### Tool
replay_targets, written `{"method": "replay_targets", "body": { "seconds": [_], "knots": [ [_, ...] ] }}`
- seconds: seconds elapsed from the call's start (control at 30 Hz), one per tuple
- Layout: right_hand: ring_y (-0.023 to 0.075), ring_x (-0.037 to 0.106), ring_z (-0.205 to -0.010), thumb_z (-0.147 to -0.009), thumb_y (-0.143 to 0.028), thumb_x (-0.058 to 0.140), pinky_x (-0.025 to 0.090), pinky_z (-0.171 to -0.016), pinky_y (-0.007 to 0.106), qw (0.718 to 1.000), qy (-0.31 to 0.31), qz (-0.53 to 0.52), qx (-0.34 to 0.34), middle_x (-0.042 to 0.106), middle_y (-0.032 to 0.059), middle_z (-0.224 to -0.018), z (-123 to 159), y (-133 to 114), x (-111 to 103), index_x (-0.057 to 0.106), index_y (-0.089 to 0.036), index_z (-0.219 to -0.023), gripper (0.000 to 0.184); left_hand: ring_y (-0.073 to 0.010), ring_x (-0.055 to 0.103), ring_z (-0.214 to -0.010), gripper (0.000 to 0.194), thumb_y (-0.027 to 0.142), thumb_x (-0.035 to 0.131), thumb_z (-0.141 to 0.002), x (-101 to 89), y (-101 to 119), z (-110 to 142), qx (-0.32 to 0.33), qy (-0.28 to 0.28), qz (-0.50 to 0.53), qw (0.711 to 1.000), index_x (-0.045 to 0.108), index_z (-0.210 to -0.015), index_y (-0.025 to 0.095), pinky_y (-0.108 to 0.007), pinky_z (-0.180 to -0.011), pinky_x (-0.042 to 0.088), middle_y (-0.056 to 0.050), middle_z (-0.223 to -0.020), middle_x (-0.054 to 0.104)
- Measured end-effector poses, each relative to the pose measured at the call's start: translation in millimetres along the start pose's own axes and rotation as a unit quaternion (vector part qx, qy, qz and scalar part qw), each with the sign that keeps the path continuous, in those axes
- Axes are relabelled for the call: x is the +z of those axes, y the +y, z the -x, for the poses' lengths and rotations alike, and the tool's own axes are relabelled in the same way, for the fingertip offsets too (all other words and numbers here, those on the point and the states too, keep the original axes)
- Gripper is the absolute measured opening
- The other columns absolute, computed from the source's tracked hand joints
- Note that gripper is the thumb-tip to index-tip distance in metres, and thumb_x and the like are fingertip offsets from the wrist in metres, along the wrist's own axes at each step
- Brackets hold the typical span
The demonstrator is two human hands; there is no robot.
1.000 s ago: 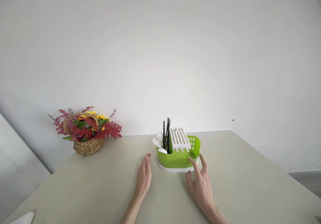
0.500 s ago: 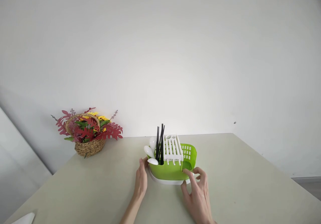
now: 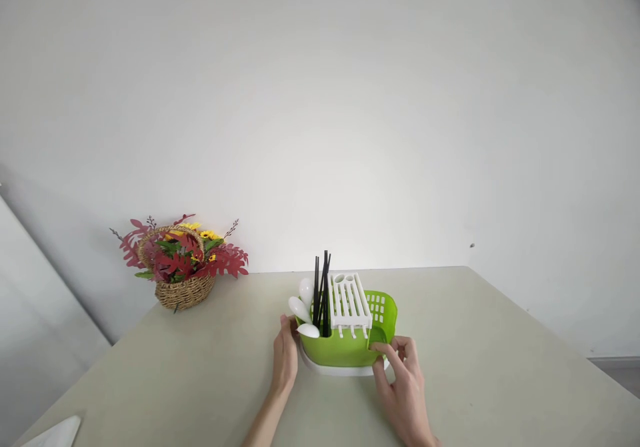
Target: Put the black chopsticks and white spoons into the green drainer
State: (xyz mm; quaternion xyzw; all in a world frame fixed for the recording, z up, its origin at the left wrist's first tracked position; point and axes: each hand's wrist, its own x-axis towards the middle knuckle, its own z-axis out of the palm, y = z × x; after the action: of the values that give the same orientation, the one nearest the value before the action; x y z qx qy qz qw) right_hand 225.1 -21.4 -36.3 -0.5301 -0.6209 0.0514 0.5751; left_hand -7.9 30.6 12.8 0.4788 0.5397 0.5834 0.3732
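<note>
A green utensil holder (image 3: 333,350) stands on the table with a white tray (image 3: 345,371) under it. White spoons (image 3: 299,308) and black chopsticks (image 3: 320,293) stand in its left part. Across its middle lies a white slotted rack (image 3: 350,300) with small hooks in front. My left hand (image 3: 286,357) grips the holder's left end, its fingertips partly hidden behind it. At the right front corner, my right hand (image 3: 403,373) pinches the low rim, index finger over the edge and thumb outside. Perforated back wall shows beyond it.
A wicker basket (image 3: 185,293) of artificial red and yellow flowers sits at the table's back left. Part of a white object (image 3: 57,433) shows at the lower left. The table (image 3: 480,353) meets a white wall (image 3: 350,133) at the back.
The holder sits slightly nearer to me, and both hands have moved along with it. My right fingers have closed in on the front rim. The whole view has shifted a little.
</note>
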Motion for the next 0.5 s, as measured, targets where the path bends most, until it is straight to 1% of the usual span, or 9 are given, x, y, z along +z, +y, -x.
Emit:
{"method": "replay_targets", "body": {
  "seconds": [0.07,0.13,0.2,0.27,0.33,0.4,0.5],
  "knots": [
    [0.0228,0.053,-0.085,-0.097,-0.029,0.053,0.046,-0.059,0.029,1.000,-0.004,-0.012,0.009,0.049,0.0066,-0.098,-1,0,0,0.070,-0.027,-0.102,0.018,-0.0351,0.068,-0.118,0.073,0.076,0.036,-0.096,-0.6,-4,-4,-0.004,0.015,0.010,1.000,0.077,-0.112,0.018,-0.050,-0.107,0.050,-0.013,-0.117,0.078],
    [0.0233,0.055,-0.088,-0.098,-0.030,0.051,0.047,-0.063,0.031,0.999,-0.006,-0.033,0.031,0.050,0.0070,-0.101,-3,-2,0,0.067,-0.027,-0.111,0.021,-0.0351,0.070,-0.115,0.075,0.080,0.040,-0.091,-2.1,-7,-10,-0.006,0.038,0.031,0.999,0.077,-0.107,0.017,-0.050,-0.107,0.050,-0.014,-0.115,0.079],
    [0.0230,0.055,-0.088,-0.098,-0.032,0.049,0.048,-0.067,0.033,0.996,0.004,-0.058,0.070,0.051,0.0067,-0.102,-6,-4,-1,0.062,-0.025,-0.115,0.022,-0.0357,0.072,-0.109,0.077,0.083,0.044,-0.085,-5.0,-6,-18,-0.003,0.057,0.057,0.997,0.076,-0.102,0.015,-0.051,-0.104,0.052,-0.016,-0.110,0.080],
    [0.0220,0.054,-0.085,-0.098,-0.036,0.050,0.047,-0.070,0.034,0.989,0.026,-0.086,0.117,0.050,0.0046,-0.099,-10,-5,-2,0.058,-0.024,-0.113,0.021,-0.0362,0.074,-0.105,0.077,0.083,0.045,-0.082,-9.1,1,-28,0.005,0.071,0.066,0.995,0.075,-0.100,0.014,-0.053,-0.100,0.055,-0.018,-0.106,0.080],
    [0.0210,0.053,-0.082,-0.096,-0.040,0.051,0.045,-0.068,0.032,0.976,0.043,-0.120,0.178,0.049,0.0014,-0.093,-15,-3,-4,0.053,-0.025,-0.113,0.023,-0.0356,0.074,-0.106,0.073,0.080,0.043,-0.084,-13.3,16,-40,0.020,0.079,0.056,0.995,0.072,-0.099,0.014,-0.052,-0.098,0.055,-0.019,-0.107,0.079],
    [0.0193,0.053,-0.077,-0.093,-0.044,0.054,0.043,-0.064,0.030,0.953,0.051,-0.165,0.249,0.047,-0.0020,-0.087,-19,3,-6,0.049,-0.026,-0.112,0.026,-0.0326,0.072,-0.112,0.065,0.073,0.043,-0.087,-15.2,38,-53,0.043,0.077,0.042,0.995,0.069,-0.101,0.016,-0.049,-0.101,0.054,-0.018,-0.112,0.078],
    [0.0165,0.051,-0.067,-0.089,-0.047,0.055,0.042,-0.061,0.029,0.919,0.059,-0.205,0.330,0.050,-0.0051,-0.082,-25,15,-7,0.046,-0.027,-0.109,0.031,-0.0272,0.070,-0.116,0.049,0.062,0.054,-0.089,-9.6,79,-72,0.085,0.037,0.004,0.996,0.066,-0.107,0.018,-0.043,-0.105,0.051,-0.014,-0.117,0.076]
  ]
}}
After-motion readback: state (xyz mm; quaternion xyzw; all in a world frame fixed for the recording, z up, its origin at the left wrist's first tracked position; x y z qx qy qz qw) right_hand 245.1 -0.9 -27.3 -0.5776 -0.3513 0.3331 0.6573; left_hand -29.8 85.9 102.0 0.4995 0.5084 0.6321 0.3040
